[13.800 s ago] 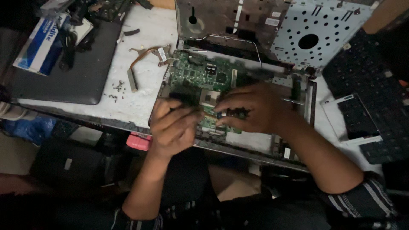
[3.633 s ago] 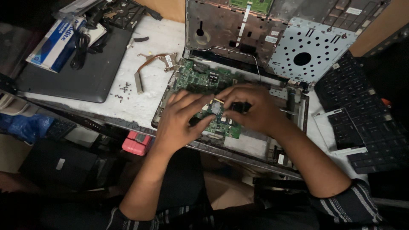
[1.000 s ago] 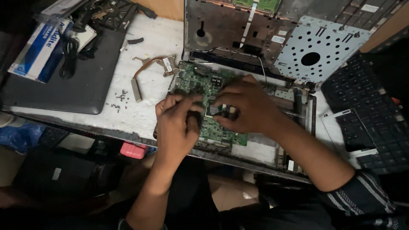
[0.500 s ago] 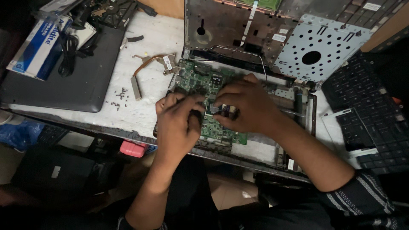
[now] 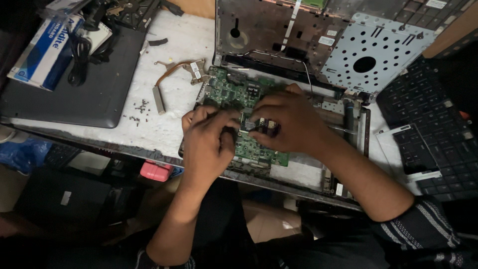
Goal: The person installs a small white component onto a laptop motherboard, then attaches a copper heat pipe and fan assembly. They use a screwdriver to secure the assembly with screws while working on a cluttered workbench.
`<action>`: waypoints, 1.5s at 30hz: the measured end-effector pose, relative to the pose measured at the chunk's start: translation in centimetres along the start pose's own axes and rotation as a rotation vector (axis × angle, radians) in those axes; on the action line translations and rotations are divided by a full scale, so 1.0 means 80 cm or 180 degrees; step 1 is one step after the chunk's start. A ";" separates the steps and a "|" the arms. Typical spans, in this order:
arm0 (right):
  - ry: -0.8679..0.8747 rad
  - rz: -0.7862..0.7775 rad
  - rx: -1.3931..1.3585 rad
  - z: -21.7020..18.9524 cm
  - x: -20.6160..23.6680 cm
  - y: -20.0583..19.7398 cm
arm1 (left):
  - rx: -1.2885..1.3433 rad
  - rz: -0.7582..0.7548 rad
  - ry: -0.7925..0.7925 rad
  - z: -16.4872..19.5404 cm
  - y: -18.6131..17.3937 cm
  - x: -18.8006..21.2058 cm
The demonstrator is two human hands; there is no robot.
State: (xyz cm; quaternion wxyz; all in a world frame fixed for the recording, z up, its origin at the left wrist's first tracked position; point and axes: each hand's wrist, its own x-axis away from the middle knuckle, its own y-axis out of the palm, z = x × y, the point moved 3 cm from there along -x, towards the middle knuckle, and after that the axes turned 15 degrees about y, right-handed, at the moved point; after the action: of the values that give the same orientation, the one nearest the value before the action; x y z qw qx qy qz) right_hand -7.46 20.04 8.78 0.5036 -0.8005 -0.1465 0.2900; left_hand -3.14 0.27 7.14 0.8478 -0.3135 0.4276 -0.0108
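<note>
Both hands have barely shifted in the last half second, staying pressed together over the green motherboard (image 5: pixel 234 94), which sits inside the opened laptop base (image 5: pixel 348 174). Over the motherboard's middle, the right hand (image 5: pixel 291 124) pinches a small dark part, while the left hand (image 5: pixel 209 144) curls beside it, its grasp hidden.

Overhead light on white table (image 5: pixel 174 99), brightest at centre; silver perforated plate (image 5: pixel 378 50) faintly glaring; lower frame under table edge deep in shadow, detail lost; hands slightly soft; corners dim, mild wide-angle bend
</note>
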 end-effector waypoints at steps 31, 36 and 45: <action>0.0227 -0.0123 -0.0253 -0.013 0.001 -0.017 | -0.0030 0.0062 -0.0015 0.008 -0.005 0.001; 0.0266 -0.0177 -0.0199 -0.012 -0.001 -0.015 | -0.0026 0.0100 -0.0003 0.006 -0.005 0.002; 0.0214 -0.0091 -0.0185 -0.009 -0.002 -0.013 | -0.0038 0.0090 -0.0025 0.005 -0.004 0.003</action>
State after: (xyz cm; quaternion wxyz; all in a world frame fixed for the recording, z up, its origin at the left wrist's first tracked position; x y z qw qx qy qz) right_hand -7.08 19.95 10.01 0.4888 -0.8219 -0.1492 0.2514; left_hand -2.64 0.17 7.34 0.8477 -0.3125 0.4286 0.0050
